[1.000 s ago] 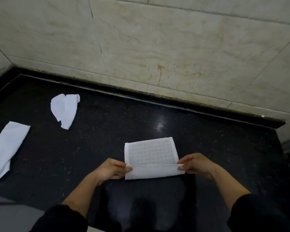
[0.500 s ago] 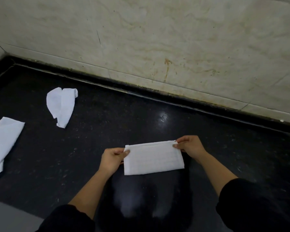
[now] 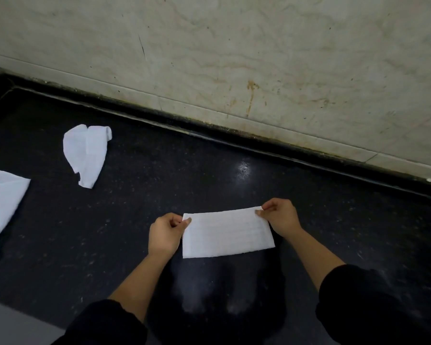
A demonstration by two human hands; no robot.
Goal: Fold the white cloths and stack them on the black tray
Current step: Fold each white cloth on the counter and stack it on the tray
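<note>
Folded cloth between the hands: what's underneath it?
Only the black speckled counter shows around the folded cloth, whose far corners the left hand and right hand pinch. The patch directly beneath is covered.

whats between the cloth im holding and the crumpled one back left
Only bare black counter, seen in the head view; the left hand pinches the folded cloth at its corner nearest the crumpled cloth.

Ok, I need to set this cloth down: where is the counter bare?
Bare counter lies between the crumpled cloth and the folded cloth, and from the right hand to the wall. Crowded at left, by the long cloth.
</note>
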